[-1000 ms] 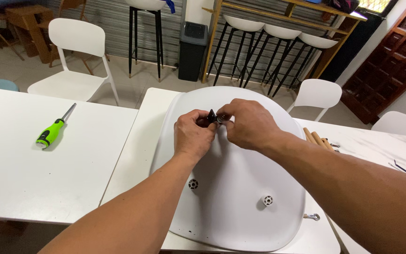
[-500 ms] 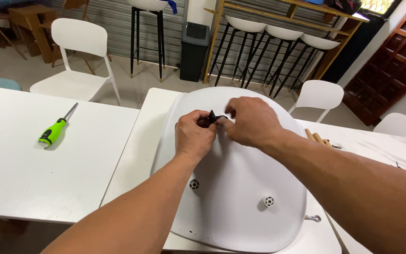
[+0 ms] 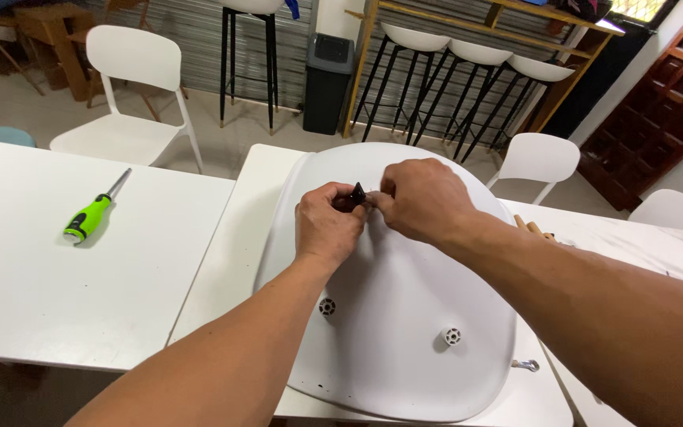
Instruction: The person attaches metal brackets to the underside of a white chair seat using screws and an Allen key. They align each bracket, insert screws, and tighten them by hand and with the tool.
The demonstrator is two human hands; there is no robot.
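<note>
Both hands meet at the centre of the frame, over the upturned underside of a white plastic chair seat shell [image 3: 405,332] that lies on a white table [image 3: 223,261].

- Left hand [image 3: 327,225]: fingers curled and pinched together on a small black fitting [image 3: 355,194], seen as a dark wedge protruding between thumb and forefinger.
- Right hand [image 3: 424,198]: fingers closed, fingertips touching the same fitting from the right side. Whether it grips a separate fastener cannot be told.
- The fitting sits just above the shell, between the two hands and equally near to each. Its long axis cannot be determined; most of it is hidden.

Lower on the shell, two round threaded mounting bosses [image 3: 326,307] [image 3: 452,336] stand apart, toward the bottom of the frame. A small metal eye bolt [image 3: 526,364] lies just beside the shell's lower right rim.

A green-handled screwdriver [image 3: 92,212] lies on the adjoining white table at centre left, well apart from both hands, tip pointing upper right.
</note>
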